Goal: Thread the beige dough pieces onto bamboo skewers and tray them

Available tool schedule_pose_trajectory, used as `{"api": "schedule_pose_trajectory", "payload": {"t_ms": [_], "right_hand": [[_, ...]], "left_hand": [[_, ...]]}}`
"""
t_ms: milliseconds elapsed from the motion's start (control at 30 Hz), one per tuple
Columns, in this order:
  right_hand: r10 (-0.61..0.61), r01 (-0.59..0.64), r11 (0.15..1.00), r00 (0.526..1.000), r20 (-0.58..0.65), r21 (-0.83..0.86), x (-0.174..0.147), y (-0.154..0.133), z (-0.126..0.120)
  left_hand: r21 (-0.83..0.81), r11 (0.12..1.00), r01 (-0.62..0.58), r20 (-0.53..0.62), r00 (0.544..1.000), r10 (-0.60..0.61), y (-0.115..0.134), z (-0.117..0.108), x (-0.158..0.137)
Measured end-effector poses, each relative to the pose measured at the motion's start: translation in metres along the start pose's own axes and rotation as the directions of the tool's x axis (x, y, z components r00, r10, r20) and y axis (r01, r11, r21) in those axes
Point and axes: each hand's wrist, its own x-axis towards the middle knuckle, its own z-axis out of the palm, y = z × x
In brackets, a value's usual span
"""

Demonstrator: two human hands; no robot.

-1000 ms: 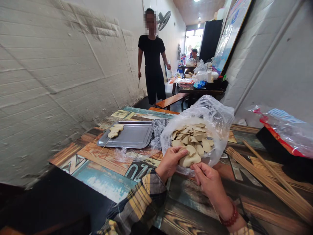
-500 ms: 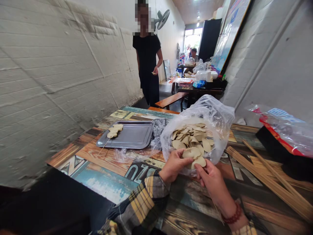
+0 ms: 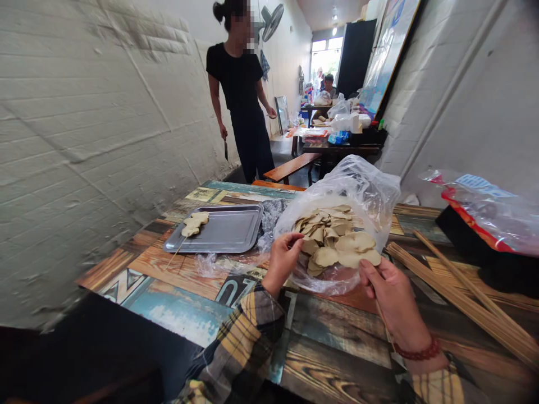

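My right hand (image 3: 391,297) is closed on a thin wooden skewer (image 3: 384,325), whose lower end slants down past the palm. Pale beige flat slices (image 3: 357,247) sit at its upper end, beside my fingertips and over the bag. My left hand (image 3: 283,261) is at the bag's left rim, thumb and forefinger drawn together by the loose slices; what is between them is hard to make out. A clear plastic bag (image 3: 370,179) lies open, with a heap of similar slices (image 3: 324,221) inside. One loaded skewer (image 3: 195,224) rests on the metal tray (image 3: 231,229) to the left.
Bare wooden skewers (image 3: 458,300) lie in a bundle at right, near a black container (image 3: 471,235) under plastic packaging. Crumpled plastic (image 3: 273,216) lies between tray and bag. Beyond the table, a person in black (image 3: 240,84) holds a knife (image 3: 226,150) near a bench (image 3: 292,167).
My hands have moved apart: the right carries the skewered slices rightward, the left has let go of them and shifted to the bag's left side. The person behind has turned, showing the knife.
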Motion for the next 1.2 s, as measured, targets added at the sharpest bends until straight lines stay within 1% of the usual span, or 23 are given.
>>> {"api": "schedule_pose_trajectory", "payload": {"t_ms": [67, 133, 200, 267, 367, 467, 533, 567, 633, 767, 833, 967, 1033, 1100, 1200], "right_hand": [[0.004, -0.005, 1.0, 1.0, 0.006, 0.013, 0.0, 0.0, 0.0], [0.006, -0.006, 1.0, 1.0, 0.014, 0.008, 0.0, 0.001, 0.001], [0.005, -0.005, 1.0, 1.0, 0.024, 0.001, -0.001, 0.002, 0.003], [0.009, -0.009, 1.0, 0.999, 0.038, -0.008, -0.001, 0.003, 0.004], [0.01, -0.008, 0.999, 0.998, 0.058, -0.031, -0.002, 0.003, 0.006], [0.005, -0.003, 0.999, 0.998, 0.056, -0.036, -0.002, 0.003, 0.006], [0.004, -0.003, 1.0, 0.999, 0.048, -0.019, -0.001, 0.004, 0.007], [0.004, -0.003, 1.0, 0.999, 0.045, -0.011, -0.001, 0.004, 0.006], [0.003, -0.003, 1.0, 0.999, 0.041, 0.003, 0.0, 0.005, 0.006], [0.003, -0.004, 1.0, 0.999, 0.033, 0.019, 0.0, 0.005, 0.006], [0.004, -0.005, 1.0, 0.999, 0.037, 0.011, 0.0, 0.005, 0.006], [0.003, -0.003, 1.0, 0.999, 0.033, -0.015, 0.0, 0.005, 0.005], [0.003, -0.002, 1.0, 1.0, 0.02, -0.009, 0.001, 0.006, 0.004], [0.003, -0.003, 1.0, 1.0, 0.007, 0.004, 0.002, 0.006, 0.003], [0.005, -0.005, 1.0, 1.0, 0.003, 0.021, 0.004, 0.007, 0.001]], "left_hand": [[0.177, 0.972, -0.156, 0.09, 0.986, 0.142, -0.002, 0.003, -0.003], [0.339, 0.892, -0.299, 0.209, 0.948, 0.238, -0.001, 0.008, -0.009], [0.481, 0.781, -0.399, 0.302, 0.911, 0.28, 0.001, 0.013, -0.015], [0.588, 0.669, -0.454, 0.357, 0.888, 0.289, 0.003, 0.017, -0.018], [0.662, 0.555, -0.503, 0.412, 0.864, 0.29, 0.005, 0.02, -0.021], [0.673, 0.494, -0.55, 0.46, 0.835, 0.302, 0.006, 0.021, -0.021], [0.664, 0.475, -0.577, 0.484, 0.816, 0.315, 0.006, 0.021, -0.022], [0.657, 0.476, -0.585, 0.489, 0.811, 0.322, 0.005, 0.022, -0.022], [0.642, 0.515, -0.568, 0.466, 0.822, 0.327, 0.001, 0.022, -0.021], [0.59, 0.666, -0.457, 0.365, 0.886, 0.285, -0.006, 0.024, -0.019], [0.567, 0.707, -0.423, 0.34, 0.902, 0.267, -0.007, 0.025, -0.019], [0.511, 0.749, -0.421, 0.318, 0.902, 0.29, -0.003, 0.029, -0.021], [0.447, 0.786, -0.428, 0.298, 0.899, 0.32, -0.001, 0.029, -0.02], [0.361, 0.836, -0.414, 0.261, 0.905, 0.335, -0.001, 0.027, -0.018], [0.257, 0.898, -0.356, 0.24, 0.924, 0.298, -0.003, 0.022, -0.013]]}}
